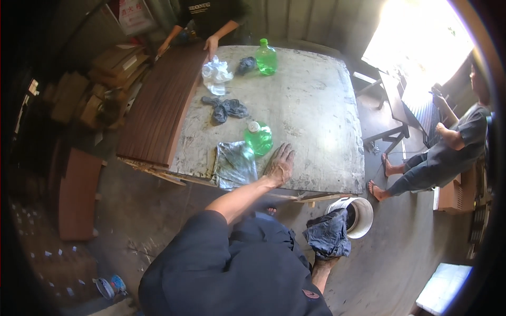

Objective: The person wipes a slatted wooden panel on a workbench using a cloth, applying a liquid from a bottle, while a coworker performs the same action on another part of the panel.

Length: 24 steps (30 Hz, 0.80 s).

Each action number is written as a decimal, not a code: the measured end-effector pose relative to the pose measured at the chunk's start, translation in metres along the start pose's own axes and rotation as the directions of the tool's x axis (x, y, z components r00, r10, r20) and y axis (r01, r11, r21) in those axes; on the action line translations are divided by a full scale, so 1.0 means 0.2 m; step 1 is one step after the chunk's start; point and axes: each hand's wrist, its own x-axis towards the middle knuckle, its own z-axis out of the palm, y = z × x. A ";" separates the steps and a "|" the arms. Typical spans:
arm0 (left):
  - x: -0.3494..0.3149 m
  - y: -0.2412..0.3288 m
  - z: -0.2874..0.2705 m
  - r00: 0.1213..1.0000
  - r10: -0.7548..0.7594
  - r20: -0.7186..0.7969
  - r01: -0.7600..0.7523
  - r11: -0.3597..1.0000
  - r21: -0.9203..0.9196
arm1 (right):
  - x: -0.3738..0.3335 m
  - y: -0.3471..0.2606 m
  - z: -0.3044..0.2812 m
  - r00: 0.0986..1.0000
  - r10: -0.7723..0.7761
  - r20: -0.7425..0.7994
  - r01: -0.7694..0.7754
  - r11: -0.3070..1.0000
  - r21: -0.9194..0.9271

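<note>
Your one view comes from the left of two fisheye cameras on your head. It faces down and ahead: your shirt point(263, 268) fills the lower middle at close range, the table point(316, 105) lies near the centre, farther off, and the wall point(316, 23) stands beyond it. Straight edges bend toward the dark round rim.

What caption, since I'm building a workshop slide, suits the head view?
Left hand palm-down on the worktable beside a green bottle; right hand holding a dark cloth near a white bucket.
</note>
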 end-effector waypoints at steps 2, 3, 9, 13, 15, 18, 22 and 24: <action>0.05 0.00 0.01 0.999 -0.023 0.023 0.023 0.999 -0.030 | 0.04 0.12 0.09 0.998 0.065 -0.013 -0.057 0.933 0.354; 0.10 -0.01 0.01 0.998 -0.038 0.047 0.039 0.999 -0.024 | 0.07 0.17 0.15 0.994 0.112 0.004 -0.097 0.838 0.537; 0.10 -0.10 -0.04 0.995 -0.077 0.070 0.079 0.996 -0.033 | 0.36 0.17 0.35 0.950 0.178 0.258 -0.246 -0.087 0.965; 0.16 -0.08 0.01 0.998 -0.019 0.059 0.022 0.999 -0.038 | 0.47 0.20 0.45 0.998 0.031 0.061 -0.068 0.532 0.844; 0.15 -0.07 0.01 0.997 -0.025 0.068 0.027 0.999 -0.033 | 0.49 0.19 0.45 0.982 -0.165 -0.093 0.187 0.920 0.343; 0.13 -0.10 -0.03 0.995 -0.047 0.087 0.047 0.999 -0.004 | 0.59 -0.04 0.28 0.893 -0.432 -0.127 0.388 0.882 -0.268; 0.14 -0.10 -0.04 0.998 -0.024 0.062 0.024 1.000 -0.003 | 0.65 -0.20 0.14 0.907 -0.416 -0.074 0.373 0.871 -0.319; 0.14 -0.10 -0.05 0.997 -0.018 0.075 0.017 1.000 0.002 | 0.66 -0.16 0.15 0.920 -0.390 -0.045 0.347 0.862 -0.370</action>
